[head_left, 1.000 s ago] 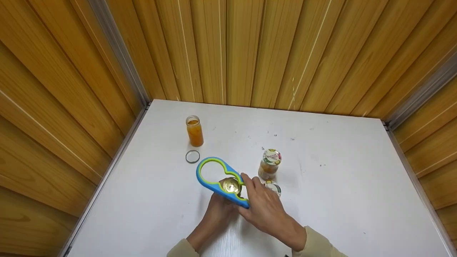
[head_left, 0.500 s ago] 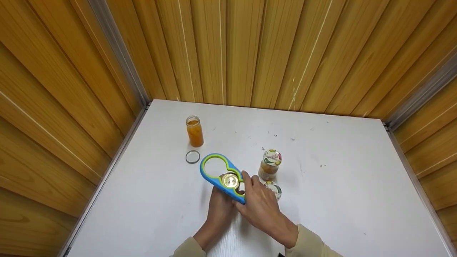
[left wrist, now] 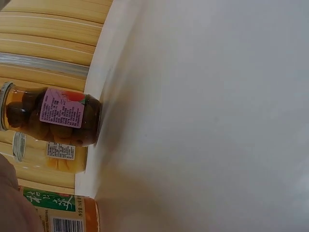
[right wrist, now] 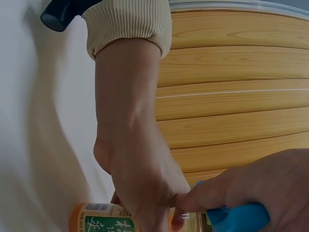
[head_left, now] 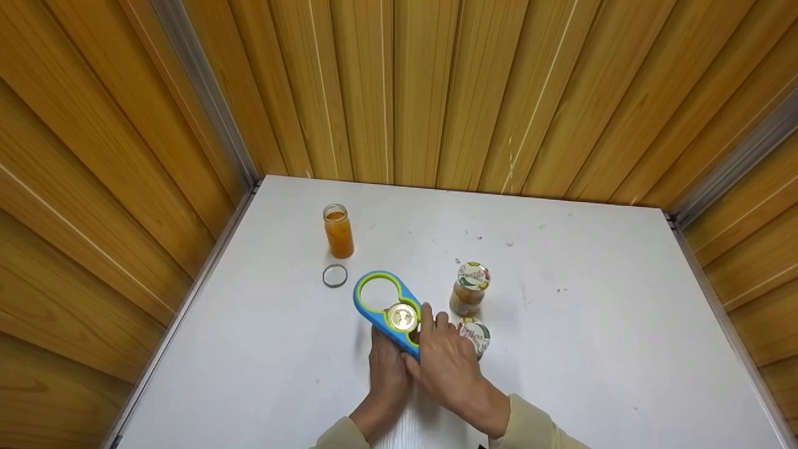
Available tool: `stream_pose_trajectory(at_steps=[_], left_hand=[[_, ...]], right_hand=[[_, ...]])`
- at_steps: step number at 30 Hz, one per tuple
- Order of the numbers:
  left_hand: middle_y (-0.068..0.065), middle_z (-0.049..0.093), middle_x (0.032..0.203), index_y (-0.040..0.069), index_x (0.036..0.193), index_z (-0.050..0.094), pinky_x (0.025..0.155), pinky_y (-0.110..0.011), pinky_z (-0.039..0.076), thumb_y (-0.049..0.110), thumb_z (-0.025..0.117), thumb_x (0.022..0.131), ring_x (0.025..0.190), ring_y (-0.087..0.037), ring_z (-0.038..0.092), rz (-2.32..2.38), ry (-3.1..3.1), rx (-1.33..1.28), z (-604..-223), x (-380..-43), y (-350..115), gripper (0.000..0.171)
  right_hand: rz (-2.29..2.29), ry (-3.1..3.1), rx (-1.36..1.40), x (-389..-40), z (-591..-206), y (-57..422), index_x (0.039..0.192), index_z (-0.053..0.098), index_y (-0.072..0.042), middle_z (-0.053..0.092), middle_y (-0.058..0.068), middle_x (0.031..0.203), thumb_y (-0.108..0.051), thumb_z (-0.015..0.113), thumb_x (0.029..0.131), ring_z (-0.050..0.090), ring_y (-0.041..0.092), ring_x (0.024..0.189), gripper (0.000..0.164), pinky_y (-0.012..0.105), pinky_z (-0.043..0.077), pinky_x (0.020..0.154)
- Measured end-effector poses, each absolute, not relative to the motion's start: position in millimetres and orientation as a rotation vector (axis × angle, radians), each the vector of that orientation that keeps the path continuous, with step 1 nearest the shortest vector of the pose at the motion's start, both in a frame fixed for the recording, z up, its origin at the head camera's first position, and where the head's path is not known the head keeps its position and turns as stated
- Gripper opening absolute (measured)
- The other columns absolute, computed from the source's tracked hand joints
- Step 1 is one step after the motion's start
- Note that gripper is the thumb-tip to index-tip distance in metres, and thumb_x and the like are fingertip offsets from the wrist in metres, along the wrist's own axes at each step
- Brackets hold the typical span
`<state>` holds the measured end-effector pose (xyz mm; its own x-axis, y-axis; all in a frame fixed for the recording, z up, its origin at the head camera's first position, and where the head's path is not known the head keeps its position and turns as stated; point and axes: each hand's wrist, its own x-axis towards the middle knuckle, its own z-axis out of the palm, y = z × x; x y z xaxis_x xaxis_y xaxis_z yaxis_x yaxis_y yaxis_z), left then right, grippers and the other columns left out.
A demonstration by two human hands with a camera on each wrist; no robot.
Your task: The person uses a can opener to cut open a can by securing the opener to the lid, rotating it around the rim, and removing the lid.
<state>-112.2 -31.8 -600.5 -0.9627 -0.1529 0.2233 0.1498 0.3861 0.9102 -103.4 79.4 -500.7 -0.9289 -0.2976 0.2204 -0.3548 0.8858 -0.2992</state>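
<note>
In the head view my left hand point(head_left: 388, 371) grips a jar whose gold lid point(head_left: 402, 317) shows from above. A green label marks this jar point(left wrist: 60, 210) in the left wrist view. My right hand point(head_left: 450, 368) holds a blue and lime-green jar opener point(head_left: 373, 318) with graduated round openings. Its middle opening surrounds the gold lid, while the larger far opening has only table behind it. In the right wrist view the blue handle point(right wrist: 241, 217) lies in the right hand's grasp, beside the left hand. The jar's body is mostly hidden by the hands.
Two jars with printed lids stand right of the hands: a pale yellow one point(head_left: 467, 296) and, nearer, a dark fruit one point(left wrist: 55, 116). An uncapped jar of orange contents point(head_left: 340, 236) stands far left, a metal lid ring point(head_left: 335, 275) before it. Wood-patterned walls point(head_left: 424, 93) enclose the white table point(head_left: 592, 349).
The opener has turned slightly clockwise around the lid, its far end shifting right. My left hand has moved a little right, and my right forearm has swung left.
</note>
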Motion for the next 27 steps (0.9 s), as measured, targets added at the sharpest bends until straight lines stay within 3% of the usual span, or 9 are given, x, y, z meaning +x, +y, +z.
stream_pose_trajectory(at_steps=[3, 7, 13, 18, 27], left_hand=[[0.001, 0.044, 0.145, 0.014, 0.156, 0.023, 0.119, -0.037, 0.035, 0.023, 0.042, 0.113, 0.141, -0.015, 0.043, -1.571, -2.377, -0.038, -601, -112, -31, 0.047], [-0.001, 0.044, 0.146, 0.012, 0.155, 0.024, 0.119, -0.037, 0.034, 0.016, 0.057, 0.107, 0.142, -0.017, 0.042, -1.557, -2.37, -0.115, -602, -112, -34, 0.058], [0.009, 0.045, 0.148, 0.023, 0.155, 0.027, 0.121, -0.032, 0.03, 0.024, 0.058, 0.107, 0.143, -0.011, 0.04, -1.829, -2.338, -0.221, -601, -115, -42, 0.057], [0.008, 0.043, 0.151, 0.023, 0.157, 0.025, 0.122, -0.031, 0.027, 0.023, 0.057, 0.107, 0.146, -0.011, 0.037, -2.024, -2.304, -0.245, -601, -117, -47, 0.059], [0.003, 0.049, 0.147, 0.014, 0.151, 0.036, 0.122, -0.034, 0.029, 0.019, 0.063, 0.103, 0.144, -0.015, 0.041, -2.06, -2.322, -0.212, -600, -119, -52, 0.055]], right_hand=[[0.407, -2.887, 0.49, -104, -500, 77, 0.141, 0.047, 0.009, 0.059, 0.023, 0.096, -0.033, 0.092, 0.075, 0.063, 0.031, 0.068, 0.09, 0.041, 0.052, 0.047], [0.355, -2.876, 0.489, -104, -500, 75, 0.139, 0.049, 0.01, 0.059, 0.022, 0.087, -0.02, 0.091, 0.073, 0.062, 0.029, 0.061, 0.083, 0.04, 0.052, 0.045], [0.279, -2.814, 0.47, -103, -505, 73, 0.132, 0.052, 0.01, 0.057, 0.019, 0.076, 0.002, 0.079, 0.078, 0.061, 0.027, 0.054, 0.061, 0.04, 0.055, 0.045], [0.238, -2.786, 0.459, -102, -509, 73, 0.128, 0.053, 0.009, 0.058, 0.018, 0.071, 0.003, 0.081, 0.076, 0.062, 0.026, 0.053, 0.059, 0.039, 0.056, 0.045], [0.261, -2.764, 0.494, -100, -510, 74, 0.124, 0.053, 0.009, 0.059, 0.015, 0.066, 0.003, 0.081, 0.077, 0.064, 0.025, 0.054, 0.054, 0.038, 0.057, 0.045]])
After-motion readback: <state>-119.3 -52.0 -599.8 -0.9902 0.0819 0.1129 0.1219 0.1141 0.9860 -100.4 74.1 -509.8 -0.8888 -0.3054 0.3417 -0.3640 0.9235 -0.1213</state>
